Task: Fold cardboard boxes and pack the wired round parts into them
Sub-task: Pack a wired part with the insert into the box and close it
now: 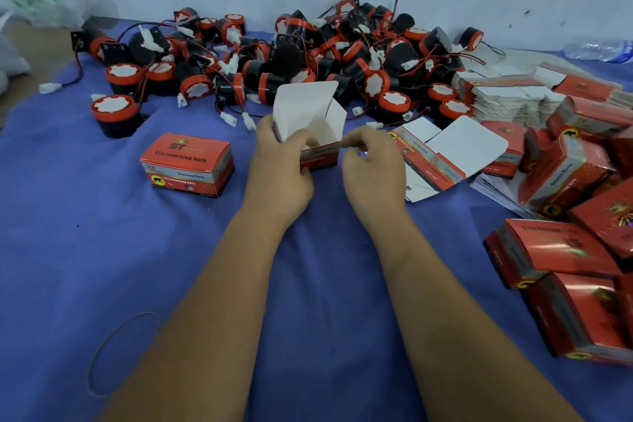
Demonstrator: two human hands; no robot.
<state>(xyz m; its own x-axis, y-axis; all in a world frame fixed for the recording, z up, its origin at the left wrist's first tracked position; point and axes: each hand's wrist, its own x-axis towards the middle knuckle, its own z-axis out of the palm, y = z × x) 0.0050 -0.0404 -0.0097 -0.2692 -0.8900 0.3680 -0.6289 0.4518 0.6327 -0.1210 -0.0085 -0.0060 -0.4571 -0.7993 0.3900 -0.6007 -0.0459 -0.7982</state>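
I am holding the open box (310,127) upright over the blue cloth (102,250), just in front of the pile of wired round parts (274,55). My left hand (279,161) is gripping its left wall, thumb curling over the near edge into the mouth. My right hand (371,164) is pinching the right corner, fingertips pressed together on the rim. The tall lid flap is standing up, white inside showing; no part is in the box yet, as far as I can see. A finished closed box (186,164) is sitting to the left, flat blanks (507,96) stacked at right.

Risks, as I judge them: squeezing the thin walls could be creasing them; a loose bottom could be letting a part drop through; trailing wires and white plugs could be snagging the flap on closing
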